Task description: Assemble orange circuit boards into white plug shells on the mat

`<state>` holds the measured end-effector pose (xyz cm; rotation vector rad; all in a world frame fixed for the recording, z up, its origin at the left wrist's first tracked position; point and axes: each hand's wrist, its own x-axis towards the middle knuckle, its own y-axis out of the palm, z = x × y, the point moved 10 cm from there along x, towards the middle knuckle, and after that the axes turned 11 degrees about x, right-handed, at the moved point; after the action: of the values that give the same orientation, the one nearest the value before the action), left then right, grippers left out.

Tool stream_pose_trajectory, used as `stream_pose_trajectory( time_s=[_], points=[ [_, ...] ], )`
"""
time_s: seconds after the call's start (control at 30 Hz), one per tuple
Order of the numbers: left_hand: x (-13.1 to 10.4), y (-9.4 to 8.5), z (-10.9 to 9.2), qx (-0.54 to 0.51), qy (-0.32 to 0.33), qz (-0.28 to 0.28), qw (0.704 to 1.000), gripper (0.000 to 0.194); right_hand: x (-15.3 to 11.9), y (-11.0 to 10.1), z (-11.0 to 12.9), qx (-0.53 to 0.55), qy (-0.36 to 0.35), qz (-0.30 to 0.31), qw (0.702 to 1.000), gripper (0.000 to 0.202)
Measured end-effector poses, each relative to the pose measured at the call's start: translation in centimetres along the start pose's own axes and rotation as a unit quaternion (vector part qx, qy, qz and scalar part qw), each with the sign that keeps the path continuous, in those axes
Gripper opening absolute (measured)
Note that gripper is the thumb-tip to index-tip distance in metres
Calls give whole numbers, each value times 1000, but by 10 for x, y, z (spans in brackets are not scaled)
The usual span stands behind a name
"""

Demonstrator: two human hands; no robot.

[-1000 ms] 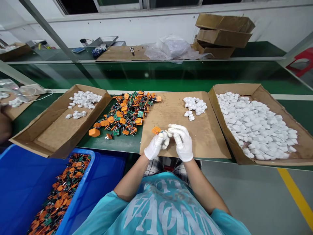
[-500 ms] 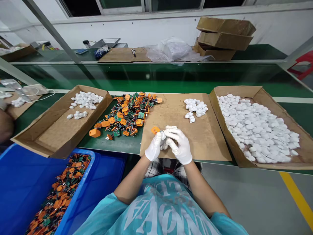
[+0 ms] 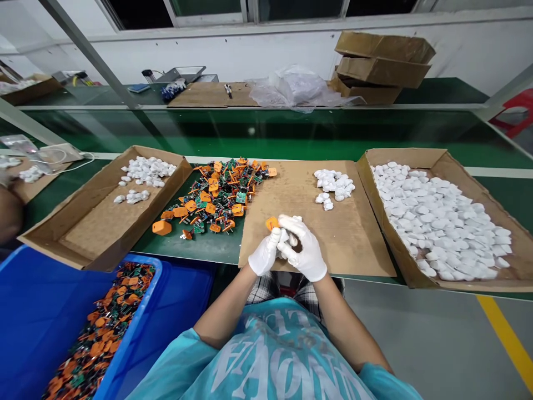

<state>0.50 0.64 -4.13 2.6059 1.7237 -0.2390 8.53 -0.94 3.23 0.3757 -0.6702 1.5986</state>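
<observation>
Both of my hands wear white gloves and meet over the near part of the cardboard sheet (image 3: pixel 291 189). An orange-capped circuit part (image 3: pixel 272 223) shows just beyond the fingertips, pinched by my left hand (image 3: pixel 264 255). My right hand (image 3: pixel 307 253) is curled with thumb and fingers closed against a small white piece at the left fingertips. Glove and piece are both white, so its outline is hard to make out. A small pile of white plastic pieces (image 3: pixel 335 183) lies farther back on the sheet. Left of the sheet is a heap of orange-and-green circuit parts (image 3: pixel 222 191).
A cardboard tray (image 3: pixel 95 225) with some white pieces stands left, and a fuller tray (image 3: pixel 491 214) right. Below left, a blue bin (image 3: pixel 154 278) contains more circuit parts. Boxes (image 3: pixel 383 66) and plastic wrap (image 3: pixel 291 86) sit on the back shelf. Another person's arm (image 3: pixel 9 214) shows far left.
The orange-capped part has shifted slightly right and turned at my fingertips. My right hand has changed its finger position, with a rounder gap between thumb and fingers. The piles look the same.
</observation>
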Motion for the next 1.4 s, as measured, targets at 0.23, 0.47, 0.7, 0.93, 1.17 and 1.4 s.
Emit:
stream_pose_trajectory(
  time_s=[0.23,0.47,0.7,0.93,1.17,1.4],
  points=[
    [1,5,-9,28,-23,60,997,61,-7,-2,-2,-73,-11,-17,997,23],
    [0,9,-10,-14,-16,90,996,72,-1,4,-2,-64,5,23,998,26],
    [-2,9,-11,-40,-13,80,996,83,-3,0,9,-53,-37,-12,998,28],
    [-2,2,-8,-15,11,20,1000,82,-5,2,13,-29,-72,-16,997,28],
    [-6,2,-1,-16,-1,38,999,73,-4,7,9,-45,-12,11,999,41],
    [1,2,1,-37,7,12,999,70,-1,4,9,-71,-40,-23,996,29]
  ],
)
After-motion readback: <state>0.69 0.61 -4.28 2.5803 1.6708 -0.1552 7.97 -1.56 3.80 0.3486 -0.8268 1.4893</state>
